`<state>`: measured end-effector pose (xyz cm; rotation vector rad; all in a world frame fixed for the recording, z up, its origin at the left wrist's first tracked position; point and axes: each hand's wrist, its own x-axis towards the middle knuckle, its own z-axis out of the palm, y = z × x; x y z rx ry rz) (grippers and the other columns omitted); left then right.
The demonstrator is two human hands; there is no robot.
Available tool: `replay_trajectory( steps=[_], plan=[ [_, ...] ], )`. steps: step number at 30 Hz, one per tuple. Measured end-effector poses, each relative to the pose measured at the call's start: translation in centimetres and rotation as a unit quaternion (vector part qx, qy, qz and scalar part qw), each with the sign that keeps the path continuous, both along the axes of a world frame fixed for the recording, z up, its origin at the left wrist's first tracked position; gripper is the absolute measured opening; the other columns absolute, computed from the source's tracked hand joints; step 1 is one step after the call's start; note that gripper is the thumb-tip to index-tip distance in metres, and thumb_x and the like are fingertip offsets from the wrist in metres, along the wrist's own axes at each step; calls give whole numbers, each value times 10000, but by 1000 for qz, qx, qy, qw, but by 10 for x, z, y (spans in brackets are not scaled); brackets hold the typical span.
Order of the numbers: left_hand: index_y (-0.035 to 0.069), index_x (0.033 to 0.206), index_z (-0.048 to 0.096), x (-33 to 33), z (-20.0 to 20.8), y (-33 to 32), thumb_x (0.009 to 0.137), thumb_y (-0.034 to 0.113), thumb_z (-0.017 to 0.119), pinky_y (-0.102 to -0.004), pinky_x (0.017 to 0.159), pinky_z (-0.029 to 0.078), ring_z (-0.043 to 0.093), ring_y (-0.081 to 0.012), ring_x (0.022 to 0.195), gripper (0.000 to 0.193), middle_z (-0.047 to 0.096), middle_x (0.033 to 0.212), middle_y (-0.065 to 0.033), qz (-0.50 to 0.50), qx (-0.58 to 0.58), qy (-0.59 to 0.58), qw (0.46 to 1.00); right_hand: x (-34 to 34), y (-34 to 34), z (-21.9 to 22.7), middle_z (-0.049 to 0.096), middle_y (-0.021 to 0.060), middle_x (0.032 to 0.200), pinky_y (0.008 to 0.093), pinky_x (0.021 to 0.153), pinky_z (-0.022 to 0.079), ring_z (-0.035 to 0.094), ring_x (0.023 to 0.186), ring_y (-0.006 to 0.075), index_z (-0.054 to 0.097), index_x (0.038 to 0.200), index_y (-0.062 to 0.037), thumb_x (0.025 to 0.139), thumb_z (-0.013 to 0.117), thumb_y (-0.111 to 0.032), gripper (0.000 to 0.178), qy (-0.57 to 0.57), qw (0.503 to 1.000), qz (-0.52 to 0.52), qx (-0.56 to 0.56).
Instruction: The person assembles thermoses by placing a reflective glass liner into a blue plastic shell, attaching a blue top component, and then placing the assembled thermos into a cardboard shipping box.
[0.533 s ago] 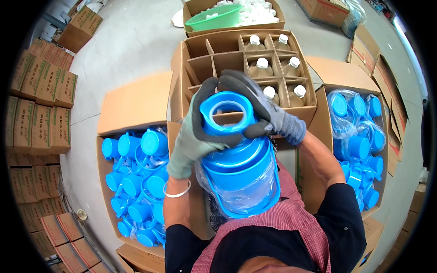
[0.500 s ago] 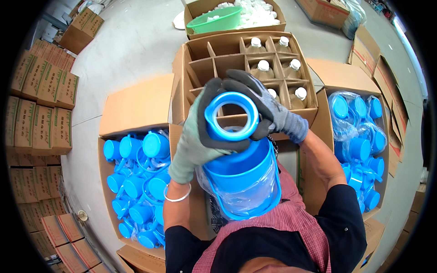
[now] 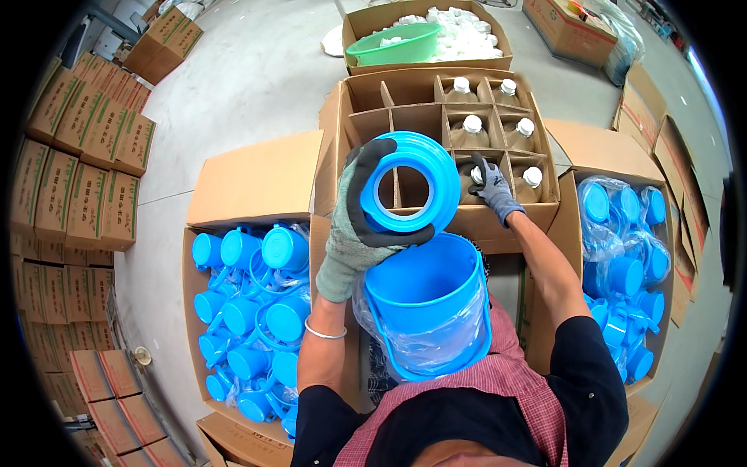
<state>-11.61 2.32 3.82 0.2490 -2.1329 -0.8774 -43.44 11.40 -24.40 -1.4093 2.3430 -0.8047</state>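
Note:
My left hand (image 3: 354, 226), in a grey-green glove with black fingertips, grips a blue plastic collar (image 3: 443, 180) with a round hole through it. Just below the collar stands an open blue bucket (image 3: 424, 268) at my lap, its handle hanging down the front and clear plastic film round it. My right hand (image 3: 495, 189), in a grey glove, reaches into a divided carton (image 3: 436, 216). Its fingers close round the white cap of a bottle (image 3: 475, 176) in the nearest row. Part of that bottle is hidden by the hand and dividers.
Cartons of blue lidded pots flank me, left (image 3: 191, 303) and right (image 3: 576, 226). Several white-capped bottles (image 3: 471, 134) fill the divided carton's right cells. Beyond it, a box (image 3: 428, 64) holds a green basin (image 3: 397, 45) and white pieces. Stacked cartons (image 3: 85, 194) line the left.
My right hand has left the blue collar and moved right, onto a bottle's cap. My left hand keeps the collar and has tilted it. The whole view has shifted slightly.

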Motion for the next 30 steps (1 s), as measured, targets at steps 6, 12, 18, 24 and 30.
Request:
replay_trajectory(
  steps=[6, 12, 18, 24, 30],
  plan=[
    [88, 1261, 580, 4, 4, 3, 592, 328, 921, -542, 1093, 357, 474, -400, 1293, 788, 526, 1371, -184, 63, -118, 3, 991, 3, 6, 26, 571, 171, 1226, 468, 981, 468, 564, 1134, 379, 360, 1480, -228, 626, 873, -208, 997, 40, 998, 8, -57],
    [101, 978, 699, 11, 14, 4, 559, 294, 918, -517, 1033, 419, 516, -420, 1241, 511, 531, 1348, -233, 111, -140, -3, 984, 17, 6, 199, 613, 117, 1216, 328, 877, 518, 622, 1059, 214, 494, 1405, -123, 786, 790, -206, 690, -30, 945, 56, -322],
    [111, 869, 696, 16, 19, 9, 580, 242, 913, -488, 976, 473, 534, -425, 1215, 385, 520, 1351, -255, 156, -222, -8, 962, -1, 21, 325, 514, 66, 1419, 280, 922, 510, 569, 1135, 131, 425, 1446, -37, 871, 680, -21, 629, -181, 863, 109, -459],
    [44, 850, 685, 43, 41, 1, 612, 245, 910, -449, 937, 493, 572, -407, 1136, 384, 500, 1338, -264, 285, -195, 36, 938, -6, 30, 384, 615, 38, 1117, 234, 619, 492, 593, 770, 85, 520, 1343, -41, 893, 661, -78, 473, -120, 848, 103, -506],
    [-2, 1086, 639, 108, 31, -23, 716, -72, 795, -239, 691, 546, 624, -136, 908, 407, 615, 1084, -79, 289, 113, 212, 927, -1, -3, 451, 631, 94, 951, 382, 800, 537, 636, 859, 217, 642, 1094, -12, 940, 573, -89, 186, 113, 818, 185, -534]
  ],
)
